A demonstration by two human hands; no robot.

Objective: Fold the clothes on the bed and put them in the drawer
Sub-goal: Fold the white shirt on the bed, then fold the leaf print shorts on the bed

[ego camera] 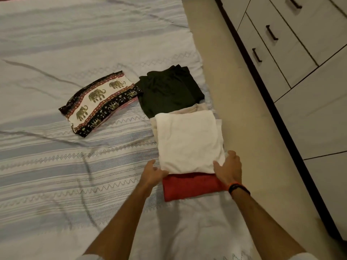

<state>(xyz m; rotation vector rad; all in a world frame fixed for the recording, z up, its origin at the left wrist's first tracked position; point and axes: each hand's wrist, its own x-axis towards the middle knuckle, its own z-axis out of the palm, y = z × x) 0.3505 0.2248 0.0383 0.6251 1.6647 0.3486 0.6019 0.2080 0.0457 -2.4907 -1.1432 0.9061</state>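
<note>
Gripping white garment at near corners — left hand and right hand, fingers curled round edges | lying atop red garment at right edge of bed | beyond: cream fold, black garment, elephant-print cloth | drawers closed — far right.

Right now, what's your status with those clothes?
Both hands, left hand and right hand, gripping white folded cloth over red one. Drawers closed. Nothing blocking.
</note>
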